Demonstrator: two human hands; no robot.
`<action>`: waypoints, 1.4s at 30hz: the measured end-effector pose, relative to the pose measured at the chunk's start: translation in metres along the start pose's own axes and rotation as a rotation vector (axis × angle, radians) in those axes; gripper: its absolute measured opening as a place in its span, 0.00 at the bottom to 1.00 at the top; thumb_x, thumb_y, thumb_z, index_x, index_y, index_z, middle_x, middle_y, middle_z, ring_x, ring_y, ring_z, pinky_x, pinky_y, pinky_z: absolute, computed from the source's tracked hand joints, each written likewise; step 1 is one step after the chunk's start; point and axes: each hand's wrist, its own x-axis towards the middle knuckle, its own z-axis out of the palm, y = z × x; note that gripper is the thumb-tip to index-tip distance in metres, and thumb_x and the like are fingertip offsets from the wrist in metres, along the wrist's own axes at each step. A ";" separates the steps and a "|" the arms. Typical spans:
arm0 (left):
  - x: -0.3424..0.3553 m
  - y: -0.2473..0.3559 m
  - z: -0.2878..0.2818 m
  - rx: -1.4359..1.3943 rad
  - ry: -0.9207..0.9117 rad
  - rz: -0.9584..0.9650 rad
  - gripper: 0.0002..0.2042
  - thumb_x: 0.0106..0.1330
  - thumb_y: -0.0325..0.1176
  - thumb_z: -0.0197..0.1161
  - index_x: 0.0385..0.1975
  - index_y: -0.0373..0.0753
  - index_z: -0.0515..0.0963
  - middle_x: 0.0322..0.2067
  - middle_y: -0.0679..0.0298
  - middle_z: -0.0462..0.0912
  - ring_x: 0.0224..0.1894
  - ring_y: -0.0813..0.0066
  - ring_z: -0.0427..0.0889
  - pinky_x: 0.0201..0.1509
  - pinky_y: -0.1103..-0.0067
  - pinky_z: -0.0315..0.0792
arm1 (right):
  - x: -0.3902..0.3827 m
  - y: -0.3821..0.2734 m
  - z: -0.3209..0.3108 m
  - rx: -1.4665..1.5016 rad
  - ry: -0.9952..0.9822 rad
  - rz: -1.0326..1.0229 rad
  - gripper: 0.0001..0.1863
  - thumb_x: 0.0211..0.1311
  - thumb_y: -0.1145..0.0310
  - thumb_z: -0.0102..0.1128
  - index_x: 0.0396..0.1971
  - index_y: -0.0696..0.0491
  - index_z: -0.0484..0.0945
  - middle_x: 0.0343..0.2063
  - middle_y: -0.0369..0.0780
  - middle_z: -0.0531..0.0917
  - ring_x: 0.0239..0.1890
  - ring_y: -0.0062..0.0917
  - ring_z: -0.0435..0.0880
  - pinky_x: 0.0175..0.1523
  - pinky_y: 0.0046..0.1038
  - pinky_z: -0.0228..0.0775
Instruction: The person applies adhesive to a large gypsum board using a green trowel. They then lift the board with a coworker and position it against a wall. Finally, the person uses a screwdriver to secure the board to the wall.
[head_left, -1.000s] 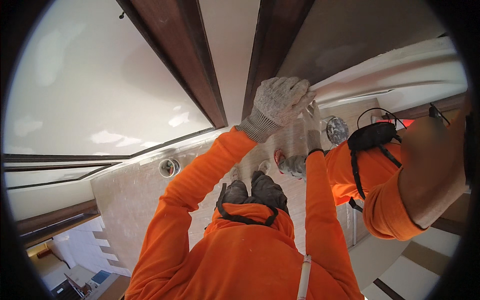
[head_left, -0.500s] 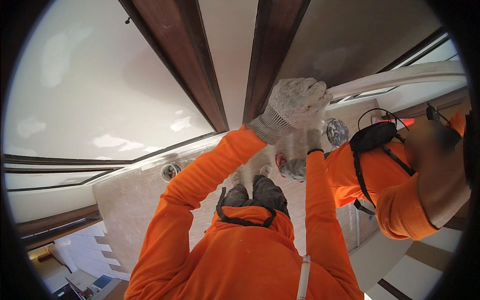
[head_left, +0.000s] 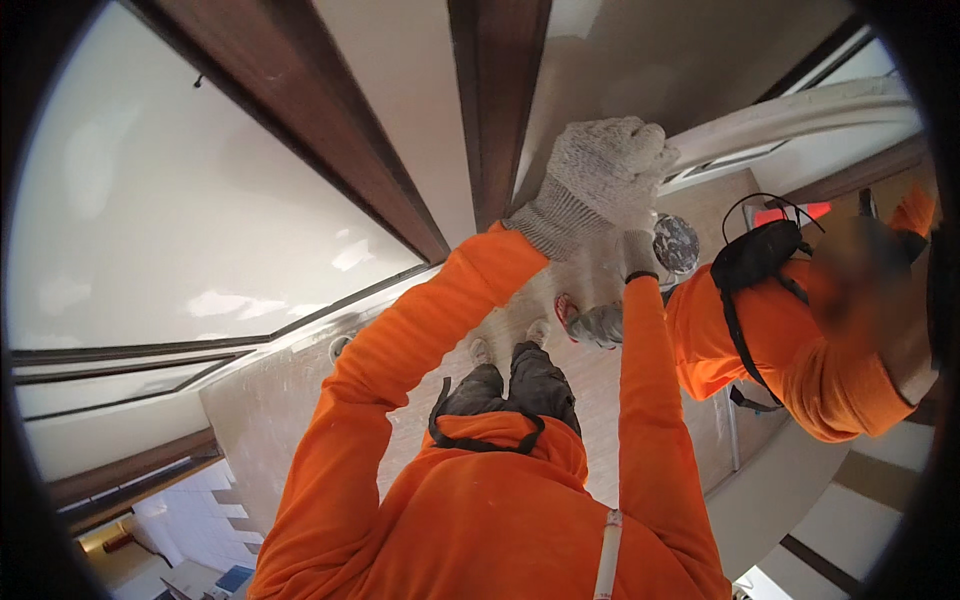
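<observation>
Both my hands wear grey knit work gloves. My left hand [head_left: 610,170] is raised ahead, its fingers closed at the near end of a long pale bar [head_left: 790,132]. This bar runs off to the upper right and looks curved; its exact kind does not show. Just below and nearer is my right hand [head_left: 636,250]. Its fingers are hidden behind the left glove, so what it grips cannot be seen. Beside it lies a round dark disc-like thing [head_left: 676,244] smeared with white. A brown wooden post [head_left: 492,100] stands left of my left hand.
A person in an orange top [head_left: 755,320] with a black pouch is close on my right. The pale wall panel [head_left: 230,200] at left has white filler patches and dark trim. A small container [head_left: 339,347] on the floor is partly behind my left arm. A red-orange object [head_left: 790,214] lies beyond.
My hands have risen slightly, with the pale bar's near end. The view has shifted, so posts and wall sit further left. The person at right leans further right. My arm covers more of the container.
</observation>
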 end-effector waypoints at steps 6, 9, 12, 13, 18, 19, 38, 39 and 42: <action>-0.001 -0.004 0.001 0.033 0.086 0.100 0.10 0.72 0.42 0.66 0.39 0.41 0.83 0.30 0.62 0.84 0.34 0.60 0.86 0.37 0.66 0.79 | -0.005 -0.004 -0.008 -0.019 0.018 0.035 0.59 0.68 0.64 0.72 0.83 0.52 0.33 0.66 0.53 0.76 0.60 0.38 0.83 0.63 0.39 0.79; -0.007 -0.015 0.009 -0.033 0.040 -0.059 0.10 0.72 0.41 0.67 0.38 0.41 0.83 0.29 0.60 0.84 0.33 0.58 0.86 0.37 0.67 0.78 | 0.001 -0.002 0.001 0.000 -0.019 0.031 0.61 0.66 0.65 0.74 0.83 0.54 0.33 0.66 0.54 0.76 0.59 0.38 0.84 0.62 0.38 0.80; -0.008 -0.013 0.010 -0.074 0.044 -0.057 0.11 0.72 0.41 0.67 0.38 0.39 0.82 0.29 0.58 0.84 0.32 0.56 0.85 0.36 0.66 0.78 | 0.007 0.011 -0.001 0.043 -0.011 0.050 0.61 0.65 0.64 0.74 0.83 0.54 0.33 0.66 0.54 0.76 0.59 0.38 0.84 0.62 0.38 0.80; -0.007 -0.013 0.007 -0.074 0.026 -0.075 0.11 0.72 0.41 0.67 0.39 0.38 0.82 0.30 0.57 0.84 0.32 0.55 0.85 0.36 0.66 0.78 | 0.010 0.010 0.002 0.061 -0.010 0.034 0.62 0.65 0.64 0.75 0.83 0.54 0.33 0.66 0.54 0.76 0.59 0.38 0.84 0.62 0.37 0.80; -0.019 -0.026 0.003 -0.047 0.052 -0.138 0.13 0.73 0.41 0.67 0.42 0.36 0.83 0.32 0.55 0.85 0.34 0.54 0.86 0.38 0.65 0.79 | 0.007 -0.003 0.007 0.011 -0.021 0.050 0.61 0.65 0.64 0.75 0.83 0.54 0.34 0.66 0.54 0.76 0.60 0.39 0.84 0.62 0.38 0.80; -0.012 -0.021 0.001 -0.054 0.059 -0.151 0.13 0.73 0.41 0.67 0.42 0.36 0.83 0.33 0.55 0.85 0.35 0.54 0.87 0.39 0.65 0.79 | 0.008 -0.003 0.006 0.030 -0.016 0.037 0.61 0.65 0.63 0.75 0.83 0.54 0.34 0.66 0.54 0.76 0.60 0.40 0.84 0.63 0.38 0.80; 0.058 -0.026 -0.084 0.294 0.571 0.138 0.46 0.60 0.50 0.80 0.75 0.35 0.66 0.69 0.46 0.73 0.71 0.46 0.72 0.76 0.53 0.63 | 0.044 -0.041 0.011 -0.113 0.021 0.039 0.61 0.64 0.50 0.74 0.84 0.51 0.38 0.66 0.55 0.77 0.69 0.44 0.77 0.72 0.42 0.69; 0.069 -0.025 -0.087 0.320 0.585 0.174 0.47 0.60 0.50 0.80 0.75 0.35 0.64 0.70 0.46 0.72 0.73 0.46 0.70 0.77 0.51 0.61 | 0.048 -0.041 0.010 -0.102 0.014 0.039 0.61 0.64 0.49 0.74 0.84 0.51 0.38 0.67 0.55 0.77 0.69 0.44 0.77 0.73 0.42 0.69; 0.096 -0.027 -0.081 0.316 0.632 0.256 0.48 0.60 0.49 0.79 0.77 0.36 0.62 0.72 0.45 0.68 0.74 0.44 0.67 0.78 0.46 0.57 | 0.056 -0.037 0.010 -0.098 -0.009 -0.002 0.61 0.64 0.49 0.73 0.84 0.50 0.38 0.67 0.57 0.76 0.70 0.46 0.76 0.74 0.43 0.67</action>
